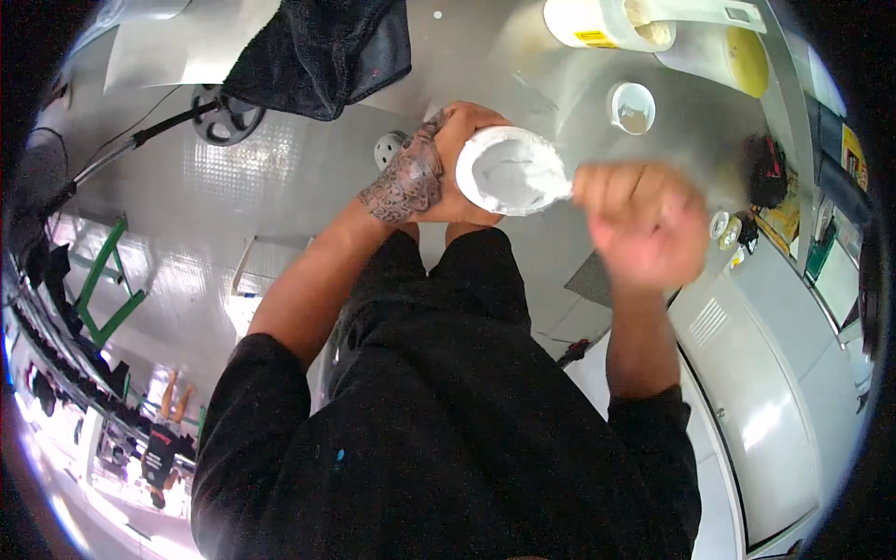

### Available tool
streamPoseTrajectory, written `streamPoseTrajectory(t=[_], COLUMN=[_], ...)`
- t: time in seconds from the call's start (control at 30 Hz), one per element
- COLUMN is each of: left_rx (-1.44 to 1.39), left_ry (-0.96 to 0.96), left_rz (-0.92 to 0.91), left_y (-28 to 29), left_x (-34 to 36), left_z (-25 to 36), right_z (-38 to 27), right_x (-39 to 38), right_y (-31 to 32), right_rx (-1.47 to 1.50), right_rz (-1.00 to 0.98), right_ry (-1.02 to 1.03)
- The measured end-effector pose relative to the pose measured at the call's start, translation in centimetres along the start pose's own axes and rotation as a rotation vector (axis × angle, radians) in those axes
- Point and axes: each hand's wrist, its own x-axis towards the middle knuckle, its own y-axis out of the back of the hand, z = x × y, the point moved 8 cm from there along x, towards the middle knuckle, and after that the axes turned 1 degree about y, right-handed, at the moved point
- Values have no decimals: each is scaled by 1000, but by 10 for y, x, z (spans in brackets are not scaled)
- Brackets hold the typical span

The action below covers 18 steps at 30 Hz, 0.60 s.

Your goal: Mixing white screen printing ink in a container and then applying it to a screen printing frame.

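My left hand (pixel 457 140), its wrist and back tattooed, wraps around a white cup (pixel 464 175) from its left side. The cup is tilted so its mouth faces me, and thick white paste (pixel 511 173) coats its inside and the right part of its rim. At that right rim my right hand (pixel 649 219) is closed in a fist, blurred by motion. From its fingers a paste-covered stirring tool (pixel 560 189) reaches into the cup; its handle is hidden in the fist.
Beyond my hands stand a small white cup (pixel 648 101) with greyish residue, a white tub (pixel 583 21) of pale powder with a white scoop (pixel 705 12), and a yellow-ended container (pixel 747 61). A black towel (pixel 327 56) lies far left. White cabinets (pixel 756 373) line the right.
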Motion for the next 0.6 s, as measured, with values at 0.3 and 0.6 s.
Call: streamPoseTrajectory(t=[0.3,0.6], left_rx=[-25,80], left_ry=[-18,-116], left_rz=[-13,-26], left_y=[0,-14], left_x=[17,33], left_z=[-7,3], right_z=[-4,-17], right_x=[24,18], right_y=[-5,-11], right_rx=[-53,-196], right_rz=[0,-23], right_ry=[-22,28])
